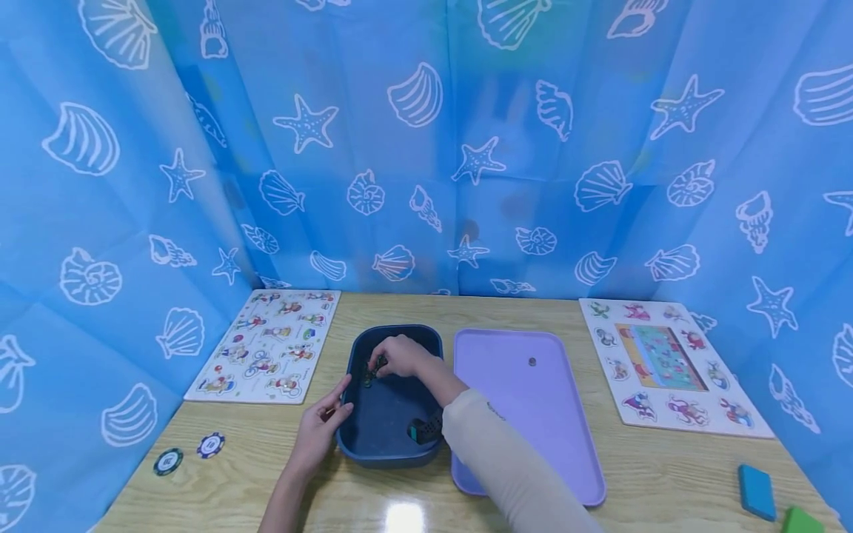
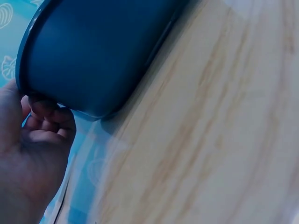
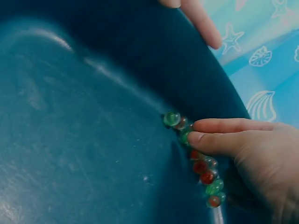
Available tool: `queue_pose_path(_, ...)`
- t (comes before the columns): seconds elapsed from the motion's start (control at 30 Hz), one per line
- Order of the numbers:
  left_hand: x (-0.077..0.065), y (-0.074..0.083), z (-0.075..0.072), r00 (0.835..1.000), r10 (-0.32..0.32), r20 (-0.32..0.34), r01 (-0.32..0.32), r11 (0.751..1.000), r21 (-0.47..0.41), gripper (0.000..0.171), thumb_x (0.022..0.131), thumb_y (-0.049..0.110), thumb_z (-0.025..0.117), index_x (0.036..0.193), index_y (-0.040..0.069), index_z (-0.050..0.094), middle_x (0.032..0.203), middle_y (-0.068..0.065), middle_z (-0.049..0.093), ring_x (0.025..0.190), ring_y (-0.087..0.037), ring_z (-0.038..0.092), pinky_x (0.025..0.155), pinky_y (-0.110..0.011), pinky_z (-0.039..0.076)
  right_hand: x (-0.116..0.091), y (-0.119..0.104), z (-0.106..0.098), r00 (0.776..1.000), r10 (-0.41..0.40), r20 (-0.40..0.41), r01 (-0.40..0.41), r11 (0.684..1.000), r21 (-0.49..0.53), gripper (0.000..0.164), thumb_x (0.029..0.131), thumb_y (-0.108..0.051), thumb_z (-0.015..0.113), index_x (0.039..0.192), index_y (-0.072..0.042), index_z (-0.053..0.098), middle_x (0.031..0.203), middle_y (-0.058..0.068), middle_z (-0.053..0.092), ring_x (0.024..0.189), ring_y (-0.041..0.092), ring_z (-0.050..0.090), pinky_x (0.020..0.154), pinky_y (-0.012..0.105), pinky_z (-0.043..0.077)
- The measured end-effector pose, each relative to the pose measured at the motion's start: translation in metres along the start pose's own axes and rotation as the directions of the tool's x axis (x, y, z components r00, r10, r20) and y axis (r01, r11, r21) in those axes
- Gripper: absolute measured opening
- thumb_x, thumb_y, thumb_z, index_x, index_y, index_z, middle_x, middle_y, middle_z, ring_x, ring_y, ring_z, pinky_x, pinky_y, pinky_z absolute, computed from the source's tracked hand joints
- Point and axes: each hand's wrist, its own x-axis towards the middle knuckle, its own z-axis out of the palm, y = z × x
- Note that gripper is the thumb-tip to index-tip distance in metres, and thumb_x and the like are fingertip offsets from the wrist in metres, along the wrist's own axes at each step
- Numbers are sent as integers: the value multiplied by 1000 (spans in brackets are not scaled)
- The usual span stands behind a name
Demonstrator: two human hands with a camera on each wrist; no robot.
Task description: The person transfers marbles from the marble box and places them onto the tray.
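Note:
A deep dark-blue basin (image 1: 393,422) stands on the wooden table. My left hand (image 1: 318,433) grips its left rim, thumb over the edge and fingers curled against the outer wall in the left wrist view. Inside the basin, my right hand (image 1: 400,355) reaches down to the far left side. Its thumb and index finger pinch a green glass marble (image 3: 184,137), partly hidden by the thumb tip. Several more red, green and clear marbles (image 3: 208,176) lie in a line along the foot of the basin wall, beside and below these fingertips.
Right of the basin lies a purple tray (image 1: 526,437) with one small round thing (image 1: 532,362) on it. Picture puzzle boards (image 1: 306,314) (image 1: 726,400) flank both. Poker chips (image 1: 211,445) lie at left, a blue block (image 1: 757,491) and a green block (image 1: 802,521) at right. A patterned curtain (image 1: 413,185) hangs behind.

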Motion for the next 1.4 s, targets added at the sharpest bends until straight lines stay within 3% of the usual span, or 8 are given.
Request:
queue_pose_path(0.1, -1, 1, 1, 1000, -8, 1, 8, 1000, 14, 42, 87, 9, 56, 129, 12, 50, 76, 0, 40, 68, -7, 41, 62, -18, 35, 0, 4, 4, 1000, 7, -5, -7, 1000, 1, 14, 80, -25, 67, 94, -27, 68, 99, -10, 62, 71, 3, 54, 64, 20, 45)
queue_pose_path(0.33, -7, 22, 5, 998, -58, 10, 58, 998, 6, 42, 88, 6, 55, 129, 10, 49, 76, -2, 41, 66, -8, 40, 59, -19, 33, 0, 11, 12, 1000, 5, -30, -6, 1000, -15, 11, 79, -28, 67, 91, -27, 69, 88, -13, 62, 76, 2, 56, 69, 20, 46)
queue_pose_path(0.47, -4, 13, 6, 999, -39, 5, 39, 999, -12, 42, 87, 7, 56, 128, 11, 50, 75, -1, 41, 62, -7, 38, 56, -19, 32, -4, 10, 8, 998, -15, -55, 16, 1000, 4, 11, 80, -29, 66, 91, -26, 68, 83, -12, 61, 70, 3, 54, 64, 19, 45)
queue_pose_path(0.67, -2, 2, 8, 1000, 9, -25, -9, 1000, -8, 41, 87, 9, 57, 128, 12, 51, 71, 2, 43, 60, -6, 39, 55, -19, 33, -23, 0, -22, 987, -40, -156, 71, 978, 195, 17, 83, -31, 62, 96, -22, 67, 59, -1, 49, 52, 14, 43, 50, 22, 34)
queue_pose_path(0.83, -2, 2, 8, 999, 12, -35, -12, 1000, -8, 42, 87, 9, 57, 128, 15, 51, 71, 1, 45, 61, -7, 40, 57, -19, 34, -53, 6, -53, 949, -67, -309, 151, 955, 255, 18, 83, -29, 62, 98, -20, 67, 51, -2, 32, 45, 14, 31, 47, 23, 29)
queue_pose_path(1.1, -1, 2, 4, 998, 33, -52, -32, 999, 18, 42, 86, 7, 57, 127, 12, 51, 69, 2, 44, 60, -6, 39, 54, -19, 34, -104, 64, -69, 914, 71, -399, 53, 955, 293, 20, 83, -28, 63, 99, -17, 68, 50, -2, 29, 44, 14, 27, 45, 26, 27)
queue_pose_path(1.27, 1, 2, 3, 998, 46, -53, -44, 998, 40, 42, 86, 6, 57, 127, 10, 51, 70, 1, 43, 59, -6, 38, 52, -20, 33, -124, 114, -51, 889, 177, -422, -51, 954, 294, 18, 82, -28, 65, 96, -18, 69, 51, -3, 33, 45, 12, 28, 43, 25, 26)
queue_pose_path(1.4, 0, 0, 3, 998, 22, -51, -20, 999, 36, 42, 86, 5, 57, 127, 10, 51, 70, 1, 43, 60, -6, 38, 53, -19, 33, -135, 142, -30, 890, 202, -410, -82, 953, 291, 15, 81, -24, 66, 94, -16, 70, 51, -3, 35, 46, 11, 30, 43, 24, 26)
